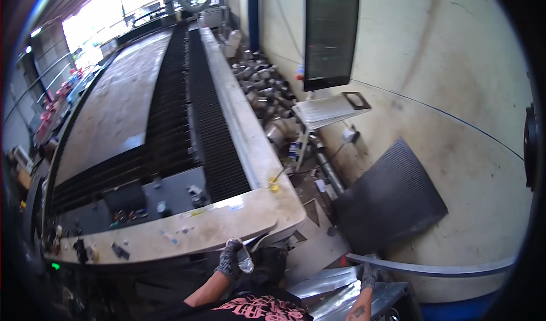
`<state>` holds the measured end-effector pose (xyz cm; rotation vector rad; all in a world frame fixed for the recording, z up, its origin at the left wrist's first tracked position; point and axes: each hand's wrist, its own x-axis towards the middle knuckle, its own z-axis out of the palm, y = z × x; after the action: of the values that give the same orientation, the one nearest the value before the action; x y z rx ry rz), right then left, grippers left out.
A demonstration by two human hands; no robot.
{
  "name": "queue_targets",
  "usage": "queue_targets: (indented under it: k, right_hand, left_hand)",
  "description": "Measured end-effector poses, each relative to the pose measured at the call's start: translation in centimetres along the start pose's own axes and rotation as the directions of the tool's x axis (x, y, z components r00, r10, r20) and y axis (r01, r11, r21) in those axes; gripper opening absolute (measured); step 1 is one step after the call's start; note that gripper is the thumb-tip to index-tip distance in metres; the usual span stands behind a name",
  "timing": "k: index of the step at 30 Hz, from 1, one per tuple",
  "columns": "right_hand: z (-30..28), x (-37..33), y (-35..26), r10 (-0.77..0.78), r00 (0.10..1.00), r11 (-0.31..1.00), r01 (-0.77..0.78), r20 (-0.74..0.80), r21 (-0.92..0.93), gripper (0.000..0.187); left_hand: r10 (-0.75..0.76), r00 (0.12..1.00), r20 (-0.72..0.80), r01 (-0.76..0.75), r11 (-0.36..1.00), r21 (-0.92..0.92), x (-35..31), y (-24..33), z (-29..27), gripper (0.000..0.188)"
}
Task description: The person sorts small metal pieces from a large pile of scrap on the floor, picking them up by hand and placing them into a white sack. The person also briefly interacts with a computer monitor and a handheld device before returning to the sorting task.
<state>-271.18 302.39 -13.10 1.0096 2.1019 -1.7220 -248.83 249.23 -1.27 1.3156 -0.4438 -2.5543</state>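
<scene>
My left hand, in a grey knit glove, is closed on a shiny, rounded metal piece beside the rounded front edge of a large machine bed. Farther right, my right hand, also gloved, reaches in among shiny sheet-metal pieces. It is right by the left end of a long grey metal strip. Its fingers are too small and unclear to show whether they grip anything.
A large metal sheet lies on the machine's dark slats. A monitor stands above a tilted shelf. A dark perforated panel leans on the wall. Several metal pipe fittings are piled along the machine. A yellow cup sits at its corner.
</scene>
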Motion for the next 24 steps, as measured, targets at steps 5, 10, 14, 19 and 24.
queue_targets:
  k: [5, 10, 14, 19, 24]
  right_hand:
    - [6.7, 7.8, -6.8, -0.182, 0.968, 0.981, 0.191, 0.170, -0.040, 0.015]
    - [4.2, 22.2, 1.9, -0.428, 0.616, -0.211, 0.643, 0.661, -0.736, 0.012]
    - [8.2, 18.5, 3.6, -0.105, 0.709, 0.059, 0.704, 0.697, -0.707, 0.012]
    - [8.7, 23.1, 0.9, -0.084, 0.569, -0.242, 0.785, 0.818, -0.571, 0.014]
    - [22.4, 28.8, -17.0, -0.254, 0.592, -0.133, 0.762, 0.765, -0.634, 0.030]
  left_hand:
    - [-0.123, 0.991, -0.055, 0.124, 0.992, 0.014, 6.1, -2.0, 9.3, 0.024]
    - [-0.076, 0.987, 0.144, 0.102, 0.979, -0.179, 13.9, -4.0, 20.9, 0.027]
    - [0.194, 0.980, 0.043, -0.192, 0.980, -0.062, 15.0, -0.2, 23.6, 0.026]
    - [0.174, 0.985, 0.010, -0.173, 0.983, -0.056, 17.3, -0.4, 26.3, 0.029]
    - [0.181, 0.981, -0.072, -0.189, 0.972, -0.138, 18.1, -2.0, 27.5, 0.029]
